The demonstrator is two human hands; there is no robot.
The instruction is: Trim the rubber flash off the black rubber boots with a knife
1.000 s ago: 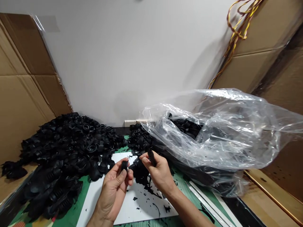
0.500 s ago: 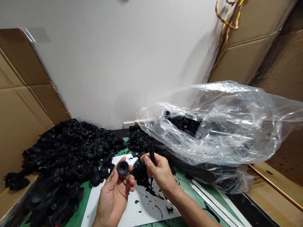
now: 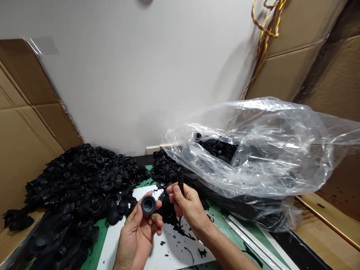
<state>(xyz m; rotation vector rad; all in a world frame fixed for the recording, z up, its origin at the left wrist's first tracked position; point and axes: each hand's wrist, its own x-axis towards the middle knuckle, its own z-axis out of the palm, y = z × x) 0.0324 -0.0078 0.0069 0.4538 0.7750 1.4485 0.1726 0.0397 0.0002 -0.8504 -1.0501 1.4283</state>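
Note:
Between the thumb and fingers of my left hand (image 3: 139, 228) is a round black rubber boot (image 3: 148, 204), its open ring end turned up towards me. Just right of it, my right hand (image 3: 188, 206) is closed around a slim black-handled tool (image 3: 180, 181). The handle sticks up past the thumb; its working end is hard to make out against the dark scraps. Below both hands lies a white sheet (image 3: 168, 251) strewn with black rubber trimmings (image 3: 171, 217). The hands are close together but apart.
A large heap of black rubber boots (image 3: 84, 176) spreads at left on the green table (image 3: 97, 240). At right, a clear plastic bag (image 3: 270, 168) holds more boots. Cardboard (image 3: 25, 108) stands on both sides, a pale wall (image 3: 146, 82) behind. White strips (image 3: 253, 243) lie lower right.
My left hand has shifted slightly right and down with the rubber boot, which has turned a little. My right hand stays almost in place, still gripping the tool.

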